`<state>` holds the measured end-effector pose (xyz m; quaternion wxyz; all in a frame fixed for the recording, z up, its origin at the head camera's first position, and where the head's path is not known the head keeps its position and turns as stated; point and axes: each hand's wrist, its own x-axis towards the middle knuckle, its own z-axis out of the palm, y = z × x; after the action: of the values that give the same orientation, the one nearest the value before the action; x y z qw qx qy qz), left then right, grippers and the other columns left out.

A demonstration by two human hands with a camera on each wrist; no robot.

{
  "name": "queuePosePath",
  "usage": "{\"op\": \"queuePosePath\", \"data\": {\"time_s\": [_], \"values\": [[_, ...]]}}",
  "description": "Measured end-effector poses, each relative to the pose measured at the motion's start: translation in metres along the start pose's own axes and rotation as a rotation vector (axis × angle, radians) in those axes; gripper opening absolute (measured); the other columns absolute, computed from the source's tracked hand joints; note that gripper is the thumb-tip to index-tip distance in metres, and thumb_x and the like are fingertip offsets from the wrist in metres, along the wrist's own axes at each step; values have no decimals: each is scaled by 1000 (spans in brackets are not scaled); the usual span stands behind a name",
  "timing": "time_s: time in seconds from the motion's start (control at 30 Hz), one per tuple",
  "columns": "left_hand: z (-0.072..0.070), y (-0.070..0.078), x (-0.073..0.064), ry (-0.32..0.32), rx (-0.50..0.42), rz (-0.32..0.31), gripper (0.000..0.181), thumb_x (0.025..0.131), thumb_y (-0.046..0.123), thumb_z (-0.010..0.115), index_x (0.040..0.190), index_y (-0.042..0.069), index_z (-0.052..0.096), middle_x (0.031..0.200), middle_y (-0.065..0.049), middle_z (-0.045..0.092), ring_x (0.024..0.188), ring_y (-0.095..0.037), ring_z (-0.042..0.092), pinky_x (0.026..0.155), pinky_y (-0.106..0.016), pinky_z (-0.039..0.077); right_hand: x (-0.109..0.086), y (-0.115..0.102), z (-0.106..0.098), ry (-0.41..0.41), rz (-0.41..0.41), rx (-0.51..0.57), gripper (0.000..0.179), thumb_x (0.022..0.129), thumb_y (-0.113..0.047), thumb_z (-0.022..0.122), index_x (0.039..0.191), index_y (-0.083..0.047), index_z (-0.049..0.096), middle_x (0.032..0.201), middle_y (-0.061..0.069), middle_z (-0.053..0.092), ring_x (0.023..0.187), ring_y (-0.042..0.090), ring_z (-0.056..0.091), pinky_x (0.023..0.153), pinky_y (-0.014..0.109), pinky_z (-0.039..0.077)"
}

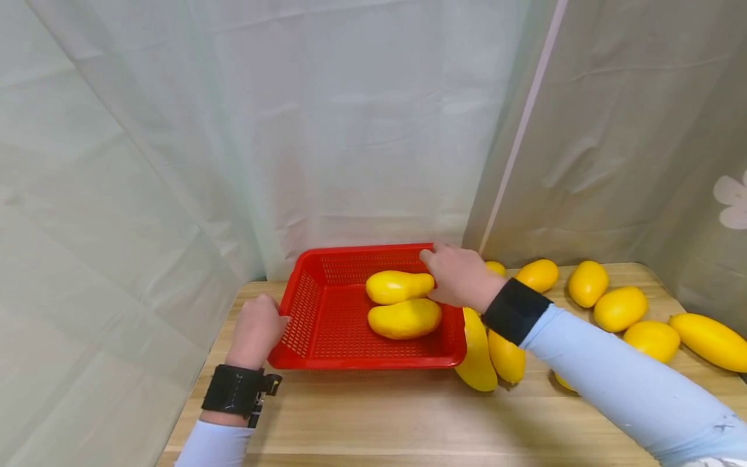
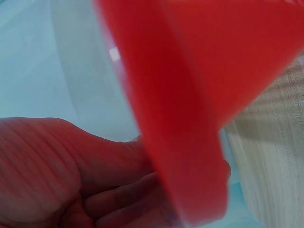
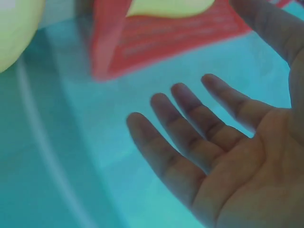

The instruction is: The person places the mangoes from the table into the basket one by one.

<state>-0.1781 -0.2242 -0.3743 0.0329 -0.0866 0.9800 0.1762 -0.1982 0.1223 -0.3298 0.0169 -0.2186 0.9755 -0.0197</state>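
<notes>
A red plastic basket [image 1: 344, 327] with perforated walls is in the middle of the head view. Two long yellow mangoes [image 1: 405, 318] lie side by side in its right half. My left hand [image 1: 257, 329] grips the basket's left rim, and the left wrist view has the thumb on one side of that rim [image 2: 175, 123] and fingers reaching past the other. Over the far right corner of the basket is my right hand [image 1: 463, 275]. In the right wrist view its fingers [image 3: 164, 152] are spread and fairly straight, with nothing in the palm and the basket just beyond.
Several yellow fruits lie on the wooden table [image 1: 397, 415] to the right, some partly hidden by the right arm. A mango [image 1: 478, 357] sits close against the basket's right side. Pale curtains [image 1: 373, 130] hang behind and at the left.
</notes>
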Motion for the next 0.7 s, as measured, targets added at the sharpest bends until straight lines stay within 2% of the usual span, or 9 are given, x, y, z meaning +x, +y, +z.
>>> {"op": "queuePosePath", "data": {"time_s": [0.17, 0.27, 0.4, 0.57, 0.7], "values": [[0, -1, 0, 4, -7, 4, 19, 83, 12, 68, 92, -5, 66, 72, -14, 63, 56, -19, 58, 45, -26, 49, -12, 34, -11, 116, 47, 91, 58, 70, -31, 80, 120, -13, 57, 102, 7, 60, 84, 21, 53, 71, 35, 55], [1, -2, 0, -3, -15, 1, 19, 83, 11, 68, 93, -5, 66, 72, -14, 64, 56, -18, 58, 45, -27, 50, -18, 54, -13, 148, 96, 128, 52, 73, -29, 78, 118, -12, 59, 101, 7, 61, 83, 22, 54, 72, 37, 55], [1, -3, 0, -10, -20, -2, 20, 83, 12, 68, 92, -5, 66, 73, -14, 64, 56, -18, 58, 46, -27, 50, -27, 82, -9, 156, 156, 143, 49, 76, -24, 74, 119, -8, 58, 109, 12, 61, 91, 26, 55, 79, 45, 53], [1, -3, 1, 1, -8, 11, 19, 83, 12, 68, 91, -5, 66, 72, -14, 64, 55, -18, 58, 46, -27, 50, -38, 113, 1, 168, 197, 121, 44, 77, -18, 70, 116, 0, 59, 107, 20, 59, 93, 34, 55, 82, 51, 49], [1, -2, 1, -8, -17, 4, 20, 83, 12, 68, 93, -5, 66, 72, -14, 64, 55, -18, 58, 46, -27, 50, -45, 132, 13, 124, 269, 137, 45, 81, -20, 65, 116, 7, 55, 110, 28, 56, 94, 41, 54, 84, 55, 47]]}}
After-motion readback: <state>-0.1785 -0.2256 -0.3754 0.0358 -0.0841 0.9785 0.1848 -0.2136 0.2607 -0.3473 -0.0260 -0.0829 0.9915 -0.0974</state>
